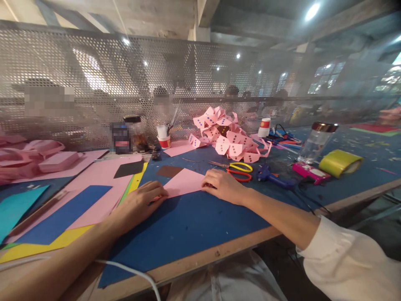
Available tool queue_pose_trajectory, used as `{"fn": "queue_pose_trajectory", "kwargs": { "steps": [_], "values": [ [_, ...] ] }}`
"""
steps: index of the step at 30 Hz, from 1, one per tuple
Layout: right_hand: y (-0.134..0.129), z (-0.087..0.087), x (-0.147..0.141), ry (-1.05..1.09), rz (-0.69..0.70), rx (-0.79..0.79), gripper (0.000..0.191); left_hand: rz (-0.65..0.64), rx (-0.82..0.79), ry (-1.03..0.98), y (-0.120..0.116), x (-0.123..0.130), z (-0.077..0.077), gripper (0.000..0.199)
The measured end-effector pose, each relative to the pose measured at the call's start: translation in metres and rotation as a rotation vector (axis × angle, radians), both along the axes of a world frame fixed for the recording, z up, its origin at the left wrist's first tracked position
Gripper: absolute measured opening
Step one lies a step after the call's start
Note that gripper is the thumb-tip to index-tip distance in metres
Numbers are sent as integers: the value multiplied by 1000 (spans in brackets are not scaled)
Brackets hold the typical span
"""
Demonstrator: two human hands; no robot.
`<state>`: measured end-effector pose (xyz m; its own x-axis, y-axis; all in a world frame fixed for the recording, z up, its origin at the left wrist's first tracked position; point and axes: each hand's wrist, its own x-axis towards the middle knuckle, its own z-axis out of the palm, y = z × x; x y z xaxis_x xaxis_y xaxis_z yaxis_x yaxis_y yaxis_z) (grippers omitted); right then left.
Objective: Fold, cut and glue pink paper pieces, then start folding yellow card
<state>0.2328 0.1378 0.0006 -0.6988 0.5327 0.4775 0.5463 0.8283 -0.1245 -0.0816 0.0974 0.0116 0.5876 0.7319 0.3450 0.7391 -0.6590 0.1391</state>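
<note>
A small pink sheet (185, 182) lies on the blue table in front of me. Its lower left edge is pinched in the curled fingers of my left hand (144, 200). My right hand (224, 186) closes on the right edge, with the thumb and fingertips partly hidden. Just behind the sheet is a flat brown piece (169, 171). Scissors (239, 169) with yellow and red handles rest beyond my right hand. To the right of them lies a blue glue gun (275, 177).
Folded pink pieces with dots (230, 138) are heaped at the back. Coloured sheets (70, 213) spread on the left, with a white cable (131, 269) near the front edge. A glass bottle (316, 142), a pink box (310, 173) and a yellow tape roll (340, 163) stand right.
</note>
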Motion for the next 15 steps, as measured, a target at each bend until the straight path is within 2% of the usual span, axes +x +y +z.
{"fn": "queue_pose_trajectory", "kwargs": {
  "steps": [8,15],
  "values": [
    [-2,2,-2,-121,-13,132,17,8,27,26,1,1,-2,28],
    [-4,3,-3,-102,-15,139,17,-35,96,72,5,-3,-7,27]
  ]
}}
